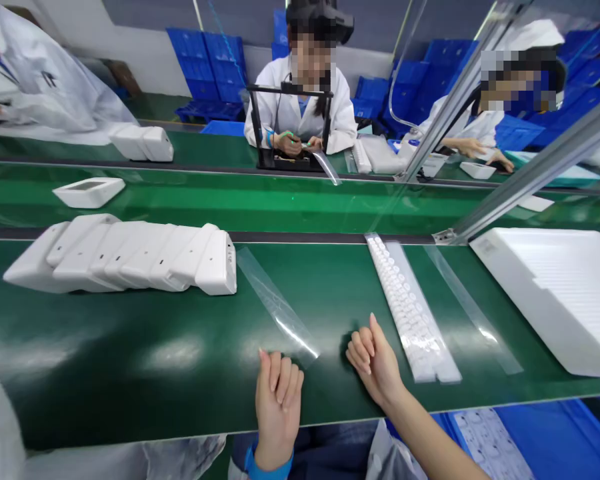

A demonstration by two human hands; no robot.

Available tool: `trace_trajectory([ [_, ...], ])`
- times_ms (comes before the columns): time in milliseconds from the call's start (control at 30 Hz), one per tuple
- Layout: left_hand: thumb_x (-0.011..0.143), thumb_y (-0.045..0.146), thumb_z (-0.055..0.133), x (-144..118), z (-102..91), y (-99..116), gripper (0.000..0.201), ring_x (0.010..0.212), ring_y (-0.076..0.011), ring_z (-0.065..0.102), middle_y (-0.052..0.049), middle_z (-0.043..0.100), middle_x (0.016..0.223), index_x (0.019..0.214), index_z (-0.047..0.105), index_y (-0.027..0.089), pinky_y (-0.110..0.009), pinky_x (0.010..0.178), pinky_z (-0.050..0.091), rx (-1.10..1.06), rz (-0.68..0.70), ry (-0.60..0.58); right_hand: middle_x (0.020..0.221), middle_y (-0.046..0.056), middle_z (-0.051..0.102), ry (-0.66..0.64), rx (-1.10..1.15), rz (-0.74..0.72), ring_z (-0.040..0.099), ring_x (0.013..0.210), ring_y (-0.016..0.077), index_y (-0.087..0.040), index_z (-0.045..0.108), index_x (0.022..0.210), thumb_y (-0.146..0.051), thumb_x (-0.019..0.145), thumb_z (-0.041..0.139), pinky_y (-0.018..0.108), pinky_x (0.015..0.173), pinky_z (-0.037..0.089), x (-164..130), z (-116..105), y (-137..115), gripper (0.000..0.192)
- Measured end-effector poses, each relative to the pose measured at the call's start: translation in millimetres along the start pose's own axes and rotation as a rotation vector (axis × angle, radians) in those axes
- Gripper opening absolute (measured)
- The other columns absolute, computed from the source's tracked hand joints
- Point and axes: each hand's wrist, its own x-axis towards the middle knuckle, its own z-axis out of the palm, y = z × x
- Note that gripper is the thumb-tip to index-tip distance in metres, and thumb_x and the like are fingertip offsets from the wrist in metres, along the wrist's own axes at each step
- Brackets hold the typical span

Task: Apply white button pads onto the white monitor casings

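Note:
My left hand (279, 403), with a blue band at the wrist, rests at the front edge of the green table, its fingers curled in and nothing visible in them. Just beyond it lies a clear plastic strip (280, 308). To the right, my right hand (377, 367) is curled into a loose fist with the thumb up, and it too shows nothing held. Nearest to it is a strip of round white pieces in clear plastic (405, 303), flat on the table and not touched. Another clear strip (473, 307) lies farther right.
Several white plastic housings (145, 257) lean in an overlapping row at the left. A white tray (555, 293) is at the right. Behind runs a green conveyor belt (260, 207) carrying a white housing (89, 192). A metal post (535, 173) rises at right. Co-workers sit across.

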Motion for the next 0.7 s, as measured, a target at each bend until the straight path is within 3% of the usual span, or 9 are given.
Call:
trace_trajectory([
  [233,0.083,0.054,0.070,1,-4.1,2,0.073,0.037,-0.0048,-0.001,0.011,0.007,0.040,0.046,0.016,0.022,-0.022,0.036,0.016,0.005,-0.022,-0.032,0.036,-0.010,0.015,-0.024,0.036,0.034,0.011,0.030,0.0034,-0.023,0.016,0.045,-0.060,0.089,0.059,0.024,0.035,0.012,-3,-2,-4,0.072],
  [433,0.080,0.058,0.071,2,-9.5,3,0.079,0.033,-0.0033,0.002,0.010,0.006,0.036,0.048,0.008,0.022,-0.024,0.036,0.010,0.013,-0.073,-0.135,0.039,-0.011,0.009,-0.035,0.057,0.030,0.005,0.033,0.0041,-0.023,0.012,0.047,-0.057,0.094,0.052,0.024,0.035,0.011,-6,-6,-1,0.070],
  [533,0.079,0.057,0.072,0,-10.4,3,0.080,0.034,-0.0027,0.003,0.011,0.007,0.036,0.049,0.007,0.022,-0.024,0.038,0.010,-0.018,-0.082,-0.160,0.038,-0.011,0.009,-0.049,-0.045,0.008,0.005,0.034,0.0050,-0.023,0.014,0.047,-0.056,0.096,0.047,0.025,0.035,0.012,-6,-4,1,0.068],
  [633,0.076,0.055,0.076,0,-9.0,2,0.080,0.034,-0.0021,0.004,0.011,0.010,0.037,0.050,0.008,0.022,-0.023,0.038,0.011,-0.063,-0.077,-0.141,0.039,-0.007,0.023,-0.049,-0.349,-0.194,0.020,0.034,0.0080,-0.024,0.027,0.046,-0.056,0.098,0.042,0.025,0.036,0.023,-8,-2,8,0.063],
  [700,0.074,0.052,0.079,1,-7.1,2,0.080,0.035,-0.0021,0.004,0.011,0.012,0.037,0.051,0.008,0.022,-0.022,0.037,0.013,-0.099,-0.065,-0.116,0.054,0.001,0.053,-0.081,-0.682,-0.463,0.051,0.049,0.0141,-0.023,0.049,0.057,-0.052,0.097,0.049,0.028,0.048,0.043,-10,0,14,0.049],
])
